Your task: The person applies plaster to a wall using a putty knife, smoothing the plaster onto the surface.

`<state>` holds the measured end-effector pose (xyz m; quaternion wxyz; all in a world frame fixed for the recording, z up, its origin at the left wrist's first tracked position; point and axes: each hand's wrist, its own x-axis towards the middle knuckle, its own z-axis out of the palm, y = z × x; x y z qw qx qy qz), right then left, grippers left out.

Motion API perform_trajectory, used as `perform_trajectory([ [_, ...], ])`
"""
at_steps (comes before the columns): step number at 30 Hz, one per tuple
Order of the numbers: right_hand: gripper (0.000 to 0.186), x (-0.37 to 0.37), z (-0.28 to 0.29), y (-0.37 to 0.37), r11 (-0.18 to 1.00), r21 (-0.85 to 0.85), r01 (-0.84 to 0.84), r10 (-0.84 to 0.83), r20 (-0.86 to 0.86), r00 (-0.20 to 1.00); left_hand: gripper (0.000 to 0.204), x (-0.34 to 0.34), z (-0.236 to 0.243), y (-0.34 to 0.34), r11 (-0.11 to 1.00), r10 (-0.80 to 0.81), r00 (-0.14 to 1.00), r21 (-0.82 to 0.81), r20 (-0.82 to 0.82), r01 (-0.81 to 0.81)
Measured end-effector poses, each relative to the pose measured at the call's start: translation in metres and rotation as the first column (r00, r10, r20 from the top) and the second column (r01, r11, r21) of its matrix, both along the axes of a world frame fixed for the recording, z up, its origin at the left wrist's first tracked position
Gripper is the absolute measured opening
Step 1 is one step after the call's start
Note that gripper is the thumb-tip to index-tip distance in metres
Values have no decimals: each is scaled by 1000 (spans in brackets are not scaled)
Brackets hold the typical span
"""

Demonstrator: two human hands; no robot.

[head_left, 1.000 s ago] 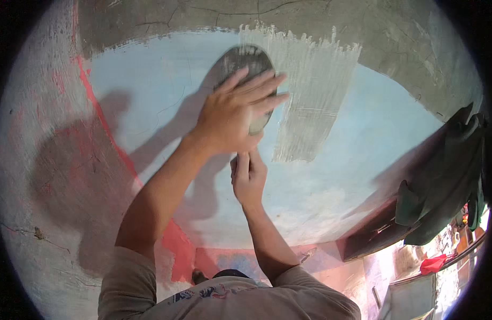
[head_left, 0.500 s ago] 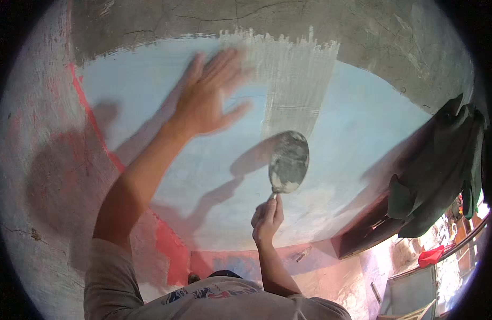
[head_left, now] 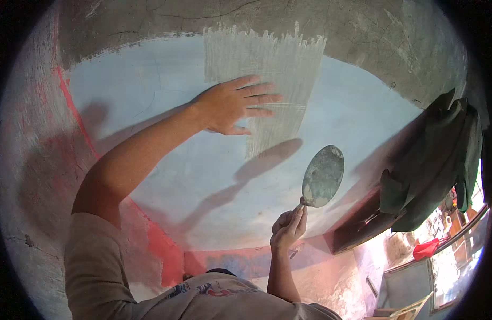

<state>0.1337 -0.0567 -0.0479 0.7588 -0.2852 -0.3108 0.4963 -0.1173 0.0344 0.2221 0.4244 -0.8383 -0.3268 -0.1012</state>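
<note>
My left hand (head_left: 230, 106) is stretched out with fingers spread, palm toward the light-blue painted wall (head_left: 150, 112). Its fingers lie over the left side of a streaky grey patch (head_left: 288, 69); whether they touch the surface I cannot tell. Lower and to the right, my right hand (head_left: 290, 226) is wrapped round the handle of a flat oval paddle (head_left: 323, 176). The paddle's face is mottled grey with paler smears, and it points up, held off the wall. Its shadow falls on the blue paint to the left.
Dark cloth (head_left: 425, 165) hangs at the right beside a brown wooden edge (head_left: 358, 234). Bare cracked grey wall (head_left: 150, 18) borders the blue at the top. A red strip (head_left: 163, 256) runs along the left and lower edges. A red object (head_left: 426, 249) and a framed panel (head_left: 409, 285) stand lower right.
My left hand has come down from the top of the grey patch and turned its fingers rightward. My right hand has shifted right and down with the paddle, which now tilts right.
</note>
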Motion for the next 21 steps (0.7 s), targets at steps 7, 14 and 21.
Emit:
perform_trajectory([
  [7,19,6,-15,-12,1000,-21,-7,9,68,998,66,18,4,16,978,40,994,201,103,-60],
  [14,32,22,-37,-7,999,-31,17,-15,78,997,57,6,48,3,782,211,913,500,350,-372],
  [21,18,29,-7,-15,997,-59,-47,49,37,998,70,-9,-13,17,955,-96,975,-296,-200,33],
])
